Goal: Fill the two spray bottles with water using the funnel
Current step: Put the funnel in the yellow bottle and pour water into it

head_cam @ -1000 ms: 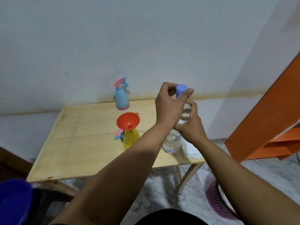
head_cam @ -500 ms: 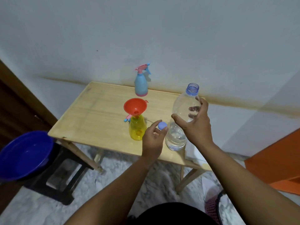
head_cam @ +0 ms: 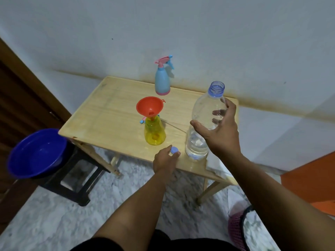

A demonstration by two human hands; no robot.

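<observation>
While uncapped, water bottle in right hand

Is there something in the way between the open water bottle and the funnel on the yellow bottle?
Nothing visible blocks it. Bare table lies between the water bottle, held by the right hand, and the funnel.

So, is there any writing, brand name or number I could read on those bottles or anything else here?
None can be read.
Water bottle: clear, no label shows.
Cap pinched in the left hand: plain blue, no print visible.
Yellow spray bottle, blue spray bottle, funnel: plain plastic, no text.
Blue basin: no marking visible.
</observation>
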